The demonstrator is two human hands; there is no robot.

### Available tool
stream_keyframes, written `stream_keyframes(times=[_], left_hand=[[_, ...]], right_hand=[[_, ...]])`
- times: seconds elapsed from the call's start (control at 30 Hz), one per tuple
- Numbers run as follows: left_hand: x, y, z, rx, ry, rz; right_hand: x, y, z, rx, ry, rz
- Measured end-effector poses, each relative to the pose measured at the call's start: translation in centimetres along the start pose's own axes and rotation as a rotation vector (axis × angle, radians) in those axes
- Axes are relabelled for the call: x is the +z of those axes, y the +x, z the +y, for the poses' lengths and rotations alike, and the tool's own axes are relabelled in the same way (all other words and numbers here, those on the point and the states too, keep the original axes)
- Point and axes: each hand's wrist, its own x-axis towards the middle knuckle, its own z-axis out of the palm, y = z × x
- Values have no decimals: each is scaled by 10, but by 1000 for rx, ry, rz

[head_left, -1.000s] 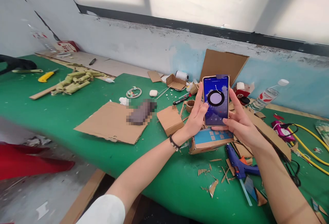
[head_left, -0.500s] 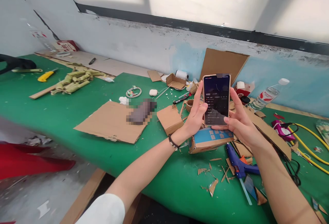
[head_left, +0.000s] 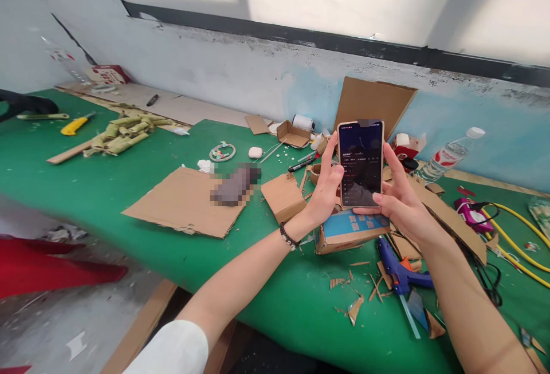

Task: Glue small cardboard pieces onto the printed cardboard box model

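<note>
Both hands hold up a smartphone (head_left: 361, 162) with a dark screen full of small text lines. My left hand (head_left: 324, 193) grips its left edge, fingers behind it and thumb along the side. On the other side, my right hand (head_left: 401, 202) clasps the right edge, with its thumb on the lower right of the screen and a finger under the bottom. Below the phone lies a blue and brown cardboard box (head_left: 352, 231). A blue hot glue gun (head_left: 397, 268) with a clear glue stick rests on the table near my right forearm.
On the green table (head_left: 172, 254) lie a flat cardboard sheet (head_left: 180, 199), a cardboard block (head_left: 283, 196), bamboo pieces (head_left: 126, 133) and a yellow utility knife (head_left: 75, 126). A water bottle (head_left: 451, 156), purple power socket (head_left: 472, 213) and yellow cable (head_left: 511, 248) are at right.
The phone and both hands have shifted very slightly left and up in the view. My left thumb has moved a little off the screen toward the phone's edge.
</note>
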Motion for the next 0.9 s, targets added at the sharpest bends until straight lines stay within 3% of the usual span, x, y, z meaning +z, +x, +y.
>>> stream_keyframes(times=[0.13,0.3,0.57,0.77,0.9], left_hand=[[1,0,2,45,5,27],[2,2,0,-16,-72,-66],[3,4,1,11,-77,-16],[-7,4,-3,-34,-102,-134],[-8,4,-5,-25,-140,-77]], right_hand=[[1,-1,-1,7,9,-3],[0,-1,0,8,23,-9],[0,-1,-2,7,10,-7],[-1,-1,1,-12,42,-22],[0,-2,1,-10,56,-13]])
